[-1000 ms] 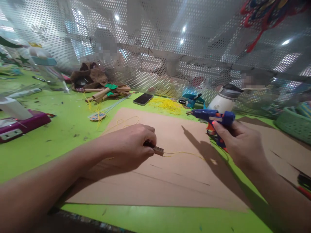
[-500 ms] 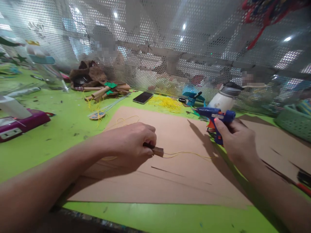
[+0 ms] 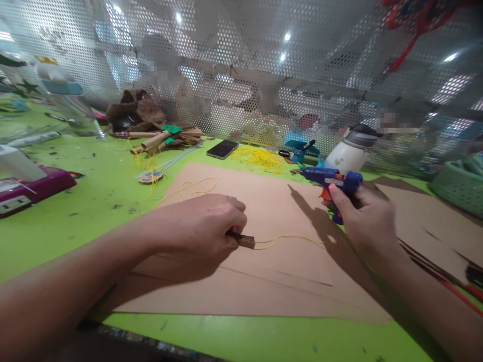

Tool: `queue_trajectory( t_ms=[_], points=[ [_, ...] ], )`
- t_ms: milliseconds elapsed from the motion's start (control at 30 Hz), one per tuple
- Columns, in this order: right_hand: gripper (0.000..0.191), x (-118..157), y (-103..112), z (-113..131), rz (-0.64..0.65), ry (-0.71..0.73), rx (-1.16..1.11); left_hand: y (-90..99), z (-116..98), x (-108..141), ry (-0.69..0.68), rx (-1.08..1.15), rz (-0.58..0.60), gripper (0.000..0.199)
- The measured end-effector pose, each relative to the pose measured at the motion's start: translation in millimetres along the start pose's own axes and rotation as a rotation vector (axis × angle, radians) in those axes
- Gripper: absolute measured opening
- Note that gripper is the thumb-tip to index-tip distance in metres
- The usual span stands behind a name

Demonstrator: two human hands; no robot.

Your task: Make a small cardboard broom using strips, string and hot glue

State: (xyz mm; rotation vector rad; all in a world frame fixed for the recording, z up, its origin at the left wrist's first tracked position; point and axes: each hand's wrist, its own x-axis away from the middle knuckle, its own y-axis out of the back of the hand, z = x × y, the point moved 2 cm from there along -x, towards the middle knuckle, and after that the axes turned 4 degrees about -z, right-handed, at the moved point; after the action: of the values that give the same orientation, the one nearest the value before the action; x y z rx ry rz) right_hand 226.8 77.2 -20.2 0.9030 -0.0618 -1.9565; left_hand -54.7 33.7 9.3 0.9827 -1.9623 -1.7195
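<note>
Over a brown cardboard sheet [image 3: 271, 291], my left hand [image 3: 204, 229] pinches a small bundle of brown strips [image 3: 246, 241]. A thin yellow string [image 3: 289, 236] runs out of the bundle to the right, and a loop of it lies on the sheet behind my left hand. My right hand [image 3: 372, 221] is wrapped round a blue glue gun [image 3: 328, 178] with an orange trigger. The gun's nozzle points left, above the sheet and clear of the bundle. My left fingers hide the bundle's near end.
Behind the sheet lie a phone [image 3: 222, 149], yellow shreds [image 3: 260, 158] and rolled brown tubes [image 3: 158, 140]. A white bottle [image 3: 347, 151] and green basket [image 3: 458, 186] stand on the right. At left are a purple power strip [image 3: 49, 186] and clear bottle [image 3: 77, 113].
My left hand has shifted slightly, and its fingers hide more of the bundle. The glue gun in my right hand has moved a little to the left.
</note>
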Motion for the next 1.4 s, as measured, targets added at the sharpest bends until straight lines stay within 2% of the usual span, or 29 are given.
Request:
queue_trajectory(
  t_ms=[200,500,900,1200,1400],
  points=[
    [0.042,-1,-1,1,0.008,-0.017,-0.021,0.1,1,-1,-0.021,0.002,-0.004,0.015],
    [0.044,-2,-1,-5,0.019,-0.031,-0.031,1.2,1,-2,0.005,-0.03,0.069,0.012],
    [0.041,-1,0,2,0.024,-0.048,-0.023,2.6,-2,-2,0.06,-0.047,0.084,0.012],
    [0.034,-6,-1,-12,-0.014,0.019,0.026,8.2,-1,-2,0.071,-0.029,0.131,0.006],
    [0.032,-4,-2,-14,-0.048,0.179,0.122,10.5,0,-4,0.079,-0.019,0.139,0.006]
  ],
)
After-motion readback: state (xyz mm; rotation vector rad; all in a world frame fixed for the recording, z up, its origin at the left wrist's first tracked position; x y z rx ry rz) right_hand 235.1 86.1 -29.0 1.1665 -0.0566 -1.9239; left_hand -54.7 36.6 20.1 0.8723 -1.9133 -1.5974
